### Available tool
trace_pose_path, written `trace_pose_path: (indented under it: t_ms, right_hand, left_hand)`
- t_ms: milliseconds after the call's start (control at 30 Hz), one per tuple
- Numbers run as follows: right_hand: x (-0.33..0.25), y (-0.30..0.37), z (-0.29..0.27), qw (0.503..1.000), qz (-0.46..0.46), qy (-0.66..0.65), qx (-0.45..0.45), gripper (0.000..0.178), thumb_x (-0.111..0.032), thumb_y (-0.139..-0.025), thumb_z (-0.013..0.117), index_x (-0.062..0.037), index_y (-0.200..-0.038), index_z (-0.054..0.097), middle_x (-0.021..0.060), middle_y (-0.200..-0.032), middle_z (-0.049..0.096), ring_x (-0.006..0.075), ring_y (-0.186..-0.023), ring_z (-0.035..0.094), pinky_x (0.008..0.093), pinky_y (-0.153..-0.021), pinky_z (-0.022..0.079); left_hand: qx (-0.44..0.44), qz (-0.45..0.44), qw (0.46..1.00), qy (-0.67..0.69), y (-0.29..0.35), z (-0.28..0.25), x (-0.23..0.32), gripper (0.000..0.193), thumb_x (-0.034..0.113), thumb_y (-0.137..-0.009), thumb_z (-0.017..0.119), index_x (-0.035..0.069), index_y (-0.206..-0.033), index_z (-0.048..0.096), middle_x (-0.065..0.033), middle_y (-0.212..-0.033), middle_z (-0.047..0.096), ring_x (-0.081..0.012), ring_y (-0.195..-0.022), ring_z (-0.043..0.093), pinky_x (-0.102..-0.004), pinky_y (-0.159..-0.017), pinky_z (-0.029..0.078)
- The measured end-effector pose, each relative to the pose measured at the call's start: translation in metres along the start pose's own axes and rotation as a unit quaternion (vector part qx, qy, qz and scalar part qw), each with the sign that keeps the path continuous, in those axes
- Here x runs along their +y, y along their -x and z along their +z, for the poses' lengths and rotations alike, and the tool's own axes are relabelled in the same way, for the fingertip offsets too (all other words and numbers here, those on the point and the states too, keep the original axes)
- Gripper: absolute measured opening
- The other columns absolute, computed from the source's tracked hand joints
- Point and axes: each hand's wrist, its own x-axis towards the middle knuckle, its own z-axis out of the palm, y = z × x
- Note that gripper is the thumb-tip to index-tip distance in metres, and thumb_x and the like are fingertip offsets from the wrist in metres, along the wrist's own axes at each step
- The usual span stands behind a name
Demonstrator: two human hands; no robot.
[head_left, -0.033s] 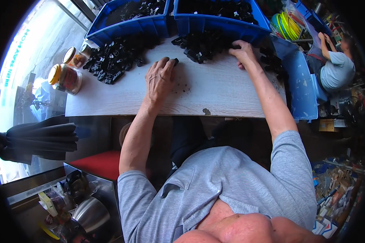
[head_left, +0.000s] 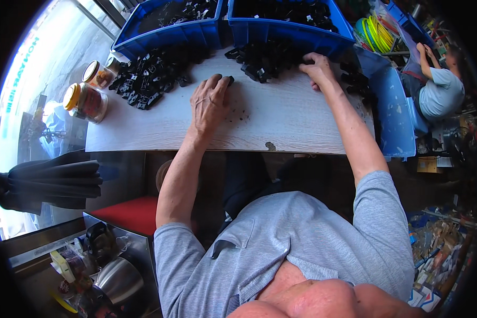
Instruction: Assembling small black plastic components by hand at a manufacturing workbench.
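My left hand (head_left: 208, 102) rests on the pale wood-grain table (head_left: 169, 127), its fingers bent round a small black plastic part (head_left: 230, 79) that pokes out by the fingertips. My right hand (head_left: 319, 70) is at the right edge of a heap of black plastic parts (head_left: 262, 62). Its fingers are bent, with the thumb apart from them, and I see nothing between them. A second heap of the same dark parts (head_left: 143, 79) lies to the left of my left hand.
Two blue bins (head_left: 169, 38) (head_left: 291, 37) of black parts stand along the back. Lidded jars (head_left: 90, 100) are at the table's left edge. More black parts (head_left: 355, 82) lie at the right, beside a light-blue bin (head_left: 391, 106). Another person (head_left: 441, 93) sits at far right.
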Motion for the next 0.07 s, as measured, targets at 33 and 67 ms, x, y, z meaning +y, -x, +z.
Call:
trace_pose_path:
  t_ms: [33,67]
  right_hand:
    - [-0.0017,-0.0003,0.0022,1.000,0.001,0.014,-0.002,0.051,-0.027,-0.084,0.079,-0.0110,-0.131,0.065,0.0078,-0.074,0.066,0.0153,-0.048,0.059,0.0288,-0.042,0.050]
    - [-0.0013,-0.0007,0.0023,1.000,0.003,0.028,-0.002,0.050,-0.029,-0.085,0.079,-0.0120,-0.130,0.067,0.0087,-0.080,0.070,0.0174,-0.051,0.062,0.0291,-0.045,0.053]
  left_hand:
    - [0.012,0.005,1.000,0.003,0.0003,0.0006,-0.0011,0.033,0.009,-0.087,0.072,0.010,-0.119,0.070,-0.0108,-0.121,0.069,-0.0305,-0.107,0.067,-0.0412,-0.092,0.054]
    - [0.009,-0.008,1.000,0.018,0.0000,-0.0015,0.0011,0.033,0.010,-0.087,0.072,0.011,-0.120,0.070,-0.0124,-0.122,0.069,-0.0322,-0.109,0.067,-0.0412,-0.093,0.054]
